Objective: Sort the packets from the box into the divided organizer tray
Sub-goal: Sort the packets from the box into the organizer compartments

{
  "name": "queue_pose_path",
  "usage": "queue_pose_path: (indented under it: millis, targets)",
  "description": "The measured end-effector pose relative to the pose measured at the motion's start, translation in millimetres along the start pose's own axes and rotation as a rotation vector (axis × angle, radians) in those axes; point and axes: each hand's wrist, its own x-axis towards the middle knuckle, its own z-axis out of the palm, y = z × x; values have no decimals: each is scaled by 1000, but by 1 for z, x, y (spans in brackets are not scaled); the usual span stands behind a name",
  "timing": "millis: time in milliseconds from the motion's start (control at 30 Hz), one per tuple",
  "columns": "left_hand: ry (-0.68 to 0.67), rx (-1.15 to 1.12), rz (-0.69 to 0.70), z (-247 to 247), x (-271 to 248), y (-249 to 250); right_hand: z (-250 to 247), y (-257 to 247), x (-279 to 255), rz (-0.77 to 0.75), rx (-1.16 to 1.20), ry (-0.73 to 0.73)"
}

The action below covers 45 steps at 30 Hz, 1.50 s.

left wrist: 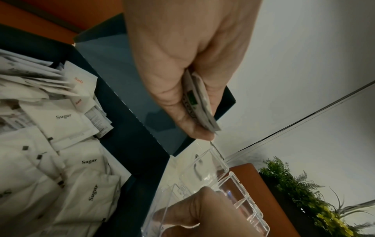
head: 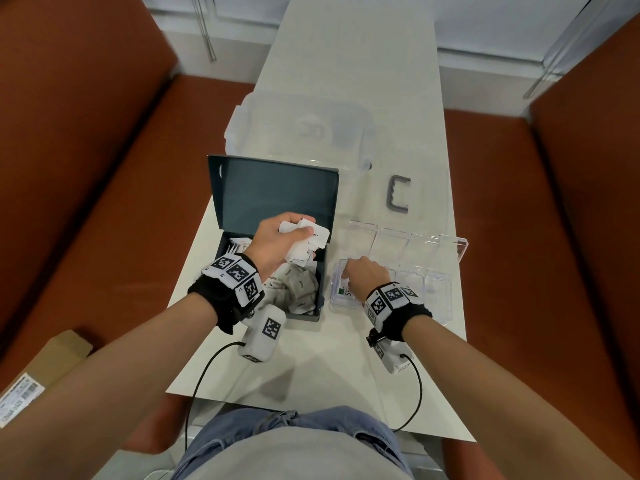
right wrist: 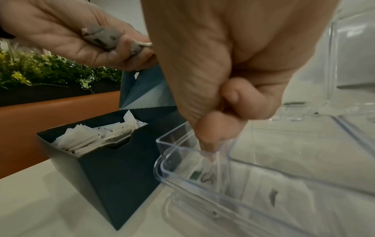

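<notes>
Early in the sort: dark box [head: 304, 299] on desk [head: 346, 64] still heaped with packets [head: 298, 289], left hand [head: 277, 242] clamped on a bunch above it, right hand [head: 367, 275] fingers curled, lowering a green-marked packet [right wrist: 205, 176] into organizer tray [head: 446, 271] compartment nearest box, other compartments apparently empty.

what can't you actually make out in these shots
- Head view: what the right hand does inside the organizer tray; the hand covers it.
- Left wrist view: print on the packets in the left hand; seen edge-on, blurred.
- Right wrist view: packets in the tray; smeared behind clear plastic.
</notes>
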Motion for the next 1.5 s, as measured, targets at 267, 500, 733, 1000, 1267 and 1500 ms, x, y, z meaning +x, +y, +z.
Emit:
queue_pose_path:
  millis: [267, 500, 733, 1000, 1267, 1500]
  targets:
    - [-19, 25, -2, 6, 4, -4, -13, -2, -9, 38, 71, -39]
    - [-70, 95, 68, 18, 5, -6, -72, 15, -38, 13, 646, 190]
    - [-164, 121, 140, 40, 3, -2, -93, 27, -49, 30, 1091, 313]
    - [-201, 156, 128, 53, 4, -2, -89, 42, -51, 117, 1352, 312]
    - [-157, 230, 174, 52, 12, -11, -89, 73, -51, 121, 1160, 280]
    - [-119, 230, 185, 48, 16, -16, -70, 83, -40, 101, 635, 10]
